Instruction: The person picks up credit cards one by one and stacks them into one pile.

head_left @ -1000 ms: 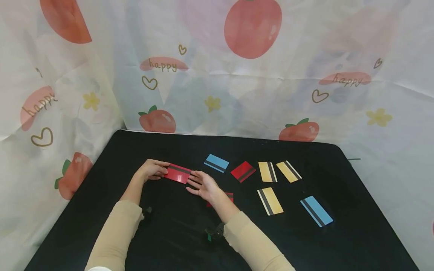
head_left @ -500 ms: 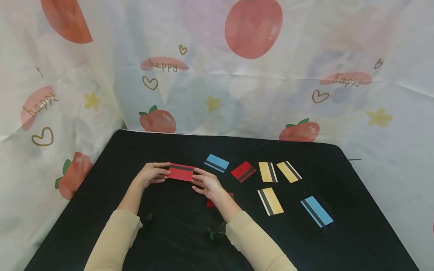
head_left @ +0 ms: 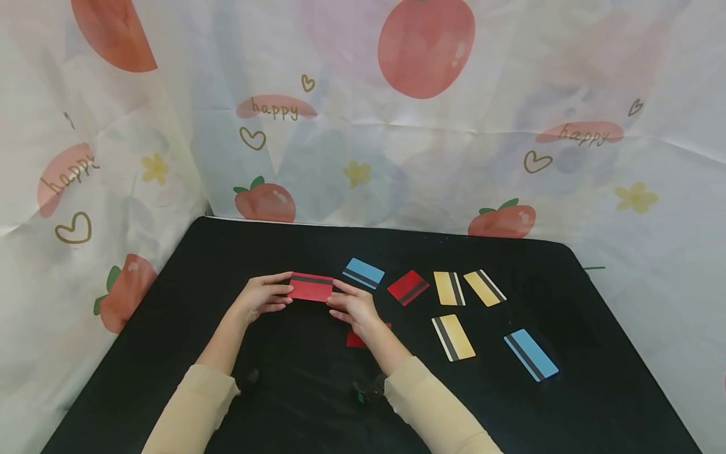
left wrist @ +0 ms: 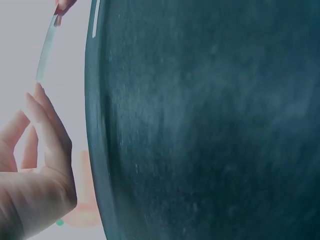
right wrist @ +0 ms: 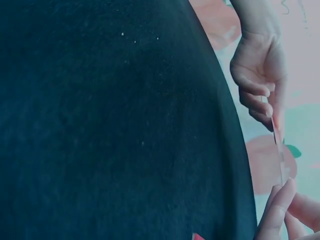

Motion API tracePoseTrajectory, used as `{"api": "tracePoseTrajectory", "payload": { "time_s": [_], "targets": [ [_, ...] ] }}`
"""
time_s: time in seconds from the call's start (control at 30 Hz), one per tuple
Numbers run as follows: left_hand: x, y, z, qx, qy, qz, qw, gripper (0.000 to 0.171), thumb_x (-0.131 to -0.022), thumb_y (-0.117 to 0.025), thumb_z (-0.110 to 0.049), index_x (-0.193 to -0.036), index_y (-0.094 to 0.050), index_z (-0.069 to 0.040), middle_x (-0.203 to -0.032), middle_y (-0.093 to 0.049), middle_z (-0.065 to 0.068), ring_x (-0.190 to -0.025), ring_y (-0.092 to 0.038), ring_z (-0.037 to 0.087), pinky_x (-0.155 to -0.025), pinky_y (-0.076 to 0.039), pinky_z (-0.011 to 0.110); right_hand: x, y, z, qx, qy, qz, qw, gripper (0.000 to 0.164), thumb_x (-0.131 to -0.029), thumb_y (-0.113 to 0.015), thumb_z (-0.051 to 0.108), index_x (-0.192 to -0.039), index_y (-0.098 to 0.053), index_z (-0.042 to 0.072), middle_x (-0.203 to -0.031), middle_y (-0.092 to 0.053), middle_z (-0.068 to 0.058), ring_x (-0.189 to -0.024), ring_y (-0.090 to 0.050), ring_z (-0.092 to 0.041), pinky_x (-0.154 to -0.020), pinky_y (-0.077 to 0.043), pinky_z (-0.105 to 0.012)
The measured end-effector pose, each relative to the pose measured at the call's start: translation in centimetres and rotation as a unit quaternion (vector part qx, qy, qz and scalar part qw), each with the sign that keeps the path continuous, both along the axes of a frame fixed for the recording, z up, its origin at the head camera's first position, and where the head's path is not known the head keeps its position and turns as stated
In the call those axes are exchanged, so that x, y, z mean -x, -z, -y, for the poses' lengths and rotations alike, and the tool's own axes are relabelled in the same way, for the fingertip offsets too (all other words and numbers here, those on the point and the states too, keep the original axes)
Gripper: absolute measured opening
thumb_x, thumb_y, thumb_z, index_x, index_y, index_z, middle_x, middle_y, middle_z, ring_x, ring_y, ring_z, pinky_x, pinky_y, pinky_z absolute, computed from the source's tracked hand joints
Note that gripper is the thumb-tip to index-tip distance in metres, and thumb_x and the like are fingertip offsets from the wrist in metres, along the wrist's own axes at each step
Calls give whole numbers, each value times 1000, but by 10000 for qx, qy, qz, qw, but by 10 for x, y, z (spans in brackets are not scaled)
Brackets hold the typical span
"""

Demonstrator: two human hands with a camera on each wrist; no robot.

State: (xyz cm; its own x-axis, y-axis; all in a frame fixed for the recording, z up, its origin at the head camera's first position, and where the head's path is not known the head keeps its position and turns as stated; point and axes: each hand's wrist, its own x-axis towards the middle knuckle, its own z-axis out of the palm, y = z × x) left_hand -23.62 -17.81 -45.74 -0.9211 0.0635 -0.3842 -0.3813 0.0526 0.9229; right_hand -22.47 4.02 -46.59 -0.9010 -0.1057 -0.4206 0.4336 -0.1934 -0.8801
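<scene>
Held up over the black table [head_left: 283, 391], a red card [head_left: 311, 287] with a dark stripe along its upper part faces the head camera. My left hand [head_left: 262, 299] pinches its left end, and my right hand [head_left: 358, 310] pinches its right end. In the left wrist view the card [left wrist: 46, 52] appears nearly edge-on between the left fingertips and the other hand. The right wrist view also shows the card [right wrist: 278, 150] as a thin line joining both hands. Partly covered by the right wrist, a second red card [head_left: 355, 340] lies on the table.
Right of the hands lie a blue card [head_left: 363, 273], a red card [head_left: 408, 288], yellow cards [head_left: 445, 288] [head_left: 483, 288] [head_left: 454, 338] and another blue card [head_left: 530, 355]. A patterned fabric backdrop [head_left: 420, 189] stands behind the table and along its left side.
The held red card has moved slightly right and turned from slanted to nearly level, both hands moving with it. The right fingers have closed in on its right end. The table cards stay put.
</scene>
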Motion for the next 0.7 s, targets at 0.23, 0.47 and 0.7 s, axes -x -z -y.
{"api": "tracePoseTrajectory", "payload": {
  "time_s": [0.23,0.47,0.7],
  "targets": [
    [-4,-1,-12,-53,-118,45,9999,51,-82,-69,-12,-130,-53,-11,-87,-67,5,-66,-66,12,-63,-56,24,-3,-6,-12,-95,-41,-86,9999,43,-84,-63,4,-126,-57,13,-106,-66,-12,-77,-66,-12,-70,-56,-28],
    [-11,-1,-26,-207,-190,-18,9996,50,-80,-70,-12,-128,-55,-11,-91,-67,7,-66,-66,13,-65,-56,25,-7,-7,-26,-149,-30,-75,9999,44,-84,-64,6,-126,-57,13,-105,-66,-12,-77,-66,-13,-70,-56,-29],
    [-18,-1,-41,-416,-173,-101,9989,48,-81,-69,-9,-127,-56,-11,-85,-67,6,-63,-66,12,-62,-56,25,-16,-9,-40,-272,21,-126,9995,44,-84,-64,7,-126,-56,12,-105,-66,-12,-77,-65,-14,-70,-56,-30]
  ]
}}
